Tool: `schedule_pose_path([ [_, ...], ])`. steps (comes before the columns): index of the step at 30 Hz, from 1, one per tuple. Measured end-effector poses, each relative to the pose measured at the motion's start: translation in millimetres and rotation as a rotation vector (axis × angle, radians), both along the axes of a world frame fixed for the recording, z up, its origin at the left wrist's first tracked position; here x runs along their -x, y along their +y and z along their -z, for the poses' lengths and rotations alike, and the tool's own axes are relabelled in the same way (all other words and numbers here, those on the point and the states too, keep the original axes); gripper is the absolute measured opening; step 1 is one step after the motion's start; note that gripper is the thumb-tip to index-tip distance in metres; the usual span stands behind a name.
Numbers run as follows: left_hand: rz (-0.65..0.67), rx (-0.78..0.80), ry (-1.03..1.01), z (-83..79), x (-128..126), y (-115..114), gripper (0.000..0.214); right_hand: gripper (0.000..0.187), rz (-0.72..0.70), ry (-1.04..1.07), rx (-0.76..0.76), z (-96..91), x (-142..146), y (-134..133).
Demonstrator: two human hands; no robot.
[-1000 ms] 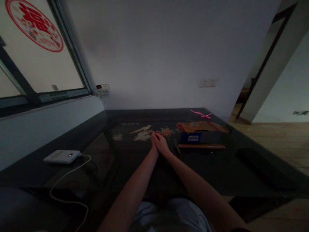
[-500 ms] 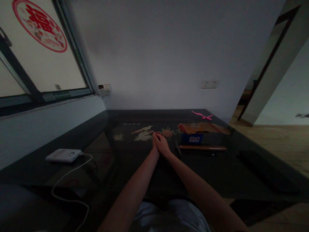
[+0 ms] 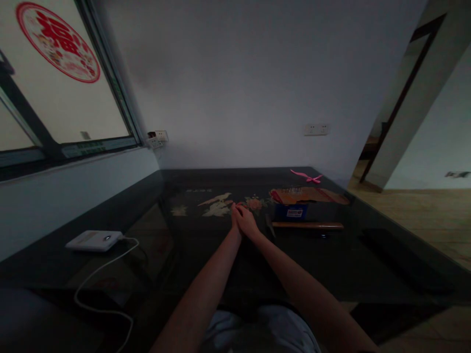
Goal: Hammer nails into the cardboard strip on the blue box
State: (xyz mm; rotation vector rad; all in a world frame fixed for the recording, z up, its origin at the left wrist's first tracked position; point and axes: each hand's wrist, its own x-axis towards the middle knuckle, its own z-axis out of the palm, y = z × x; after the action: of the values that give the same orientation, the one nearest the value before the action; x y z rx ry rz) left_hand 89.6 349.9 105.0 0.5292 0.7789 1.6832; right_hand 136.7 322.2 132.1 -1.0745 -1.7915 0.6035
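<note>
My left hand and my right hand are clasped together over the middle of the dark, glossy table. Their fingers are closed against each other, and I see no object between them. Just right of them lies a hammer, its metal head toward my hands and its wooden handle pointing right. Behind the hammer is a blue box with torn brown cardboard on top.
A white power bank with a white cable lies at the left. A pink ribbon is near the far edge. At the right lies a long dark object; a small shiny piece sits below the hammer handle.
The camera view has shifted very slightly. My hands stay clasped in the same place, and the things on the table have not moved.
</note>
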Motion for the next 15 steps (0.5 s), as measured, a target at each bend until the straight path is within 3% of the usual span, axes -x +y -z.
schedule_pose_path([
  [4,0.055,0.021,-0.082,-10.2,-5.2,-8.6,0.036,0.03,-0.033,-0.045,-0.025,-13.1,-5.5,-4.4],
  [8,0.136,-0.055,-0.086,-18.6,-17.1,-15.4,0.045,0.017,-0.08,-0.049,-0.052,-30.6,-30.2,-15.3],
  [10,0.172,-0.107,-0.023,-19.0,-23.4,-18.0,0.051,0.021,-0.104,0.001,-0.051,-36.8,-54.7,-24.5],
  [12,0.191,-0.107,0.066,-16.9,-28.8,-20.2,0.053,0.023,-0.155,0.213,-0.008,-38.9,-87.9,-33.7],
  [15,0.179,-0.057,0.217,-11.5,-34.9,-22.4,0.051,0.024,-0.005,0.46,0.114,-31.5,-148.3,-40.0],
])
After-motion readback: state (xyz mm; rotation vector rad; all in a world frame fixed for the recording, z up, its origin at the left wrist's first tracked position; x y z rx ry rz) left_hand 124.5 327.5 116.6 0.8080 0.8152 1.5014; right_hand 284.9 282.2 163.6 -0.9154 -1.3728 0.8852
